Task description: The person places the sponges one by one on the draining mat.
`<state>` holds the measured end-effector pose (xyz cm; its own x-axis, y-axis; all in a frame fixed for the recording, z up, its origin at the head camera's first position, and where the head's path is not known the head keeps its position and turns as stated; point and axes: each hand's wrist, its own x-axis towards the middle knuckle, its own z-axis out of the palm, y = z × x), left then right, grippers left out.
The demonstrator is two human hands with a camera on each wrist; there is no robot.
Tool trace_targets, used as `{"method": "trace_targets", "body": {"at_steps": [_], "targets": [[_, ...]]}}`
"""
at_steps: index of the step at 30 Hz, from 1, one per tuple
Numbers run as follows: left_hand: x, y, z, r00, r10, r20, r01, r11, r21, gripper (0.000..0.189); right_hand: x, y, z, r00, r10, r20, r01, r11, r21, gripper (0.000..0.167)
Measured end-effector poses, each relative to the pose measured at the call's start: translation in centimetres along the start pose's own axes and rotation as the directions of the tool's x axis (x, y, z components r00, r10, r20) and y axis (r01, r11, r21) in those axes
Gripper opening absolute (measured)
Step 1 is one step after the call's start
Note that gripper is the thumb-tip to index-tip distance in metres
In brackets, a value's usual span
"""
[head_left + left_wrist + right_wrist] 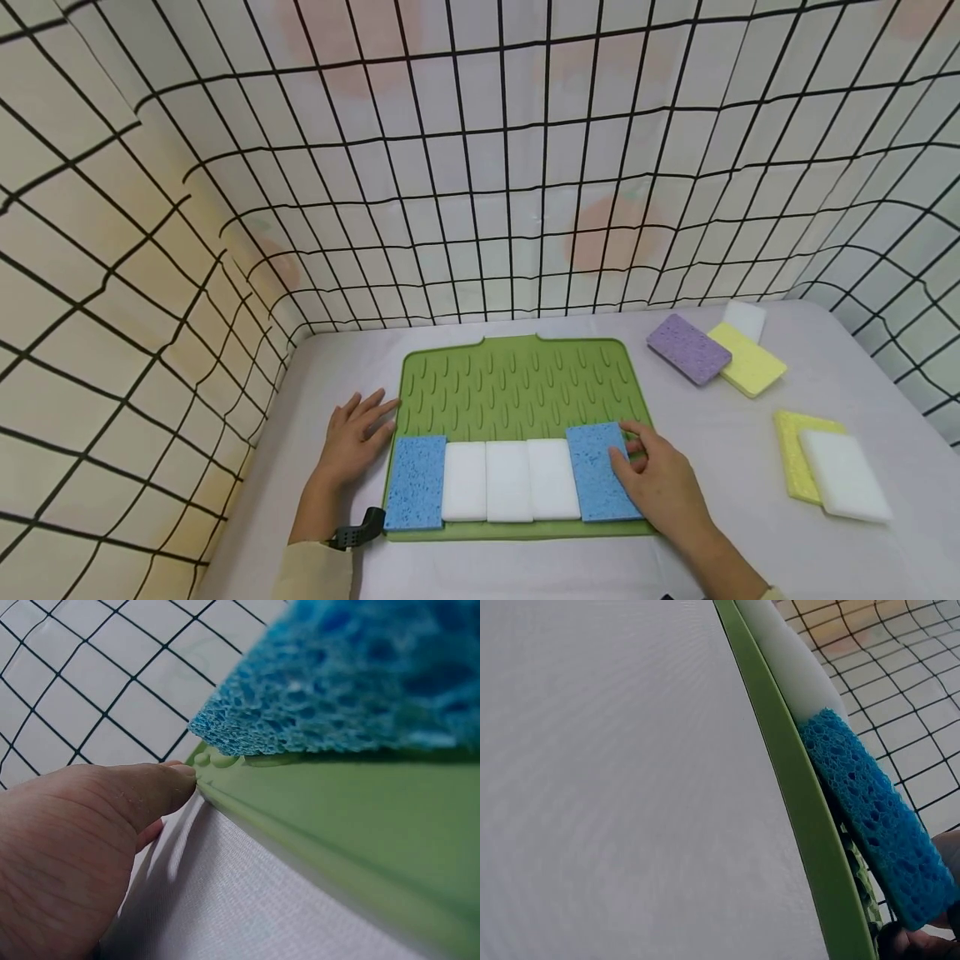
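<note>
A green ridged mat (517, 375) lies on the table. Along its front half sit a blue sponge (416, 483) at the left end, three white sponges (508, 481) side by side, and another blue sponge (600, 471) at the right end. My right hand (663, 479) pinches that right blue sponge by its right edge, thumb on the top face. In the right wrist view this sponge (877, 817) stands slightly off the mat near the fingers. Beside the mat's left edge my left hand (356, 442) rests with spread fingers, its thumb touching the rim in the left wrist view.
Back right, a purple sponge (688, 348) overlaps a yellow sponge (750, 360), with a white sponge (745, 317) behind. Further right a white sponge (843, 475) lies on a yellow one (795, 467). Black wire mesh (517, 200) walls the back and sides.
</note>
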<state>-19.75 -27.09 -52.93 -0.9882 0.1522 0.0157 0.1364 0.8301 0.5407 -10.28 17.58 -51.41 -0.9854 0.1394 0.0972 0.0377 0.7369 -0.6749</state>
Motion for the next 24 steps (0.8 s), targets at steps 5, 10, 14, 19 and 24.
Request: {"method": "trace_targets", "body": {"at_steps": [5, 10, 14, 19, 24], "targets": [[-0.1, 0.0, 0.0, 1.0, 0.004, -0.009, -0.004, 1.0, -0.009, 0.045, -0.1, 0.2, 0.1, 0.999, -0.035, -0.038, 0.033, 0.997, -0.064, 0.042], [-0.2, 0.1, 0.0, 0.999, 0.019, -0.028, -0.02, 1.0, -0.014, 0.045, 0.0, 0.3, 0.1, 1.0, -0.024, -0.017, 0.023, 0.998, -0.055, 0.039], [-0.3, 0.3, -0.1, 0.999, 0.021, -0.026, -0.022, 1.0, -0.009, 0.044, 0.0, 0.3, 0.1, 1.0, -0.022, -0.017, 0.021, 0.998, -0.056, 0.039], [-0.3, 0.4, -0.3, 1.0, 0.005, -0.005, -0.005, 1.0, -0.01, 0.045, 0.3, 0.5, -0.2, 1.0, -0.014, -0.004, 0.014, 0.999, -0.033, 0.042], [-0.3, 0.4, -0.3, 1.0, 0.001, -0.002, -0.002, 1.0, -0.011, 0.046, 0.8, 1.1, -1.7, 1.0, 0.026, 0.006, -0.026, 1.0, -0.004, 0.044]]}}
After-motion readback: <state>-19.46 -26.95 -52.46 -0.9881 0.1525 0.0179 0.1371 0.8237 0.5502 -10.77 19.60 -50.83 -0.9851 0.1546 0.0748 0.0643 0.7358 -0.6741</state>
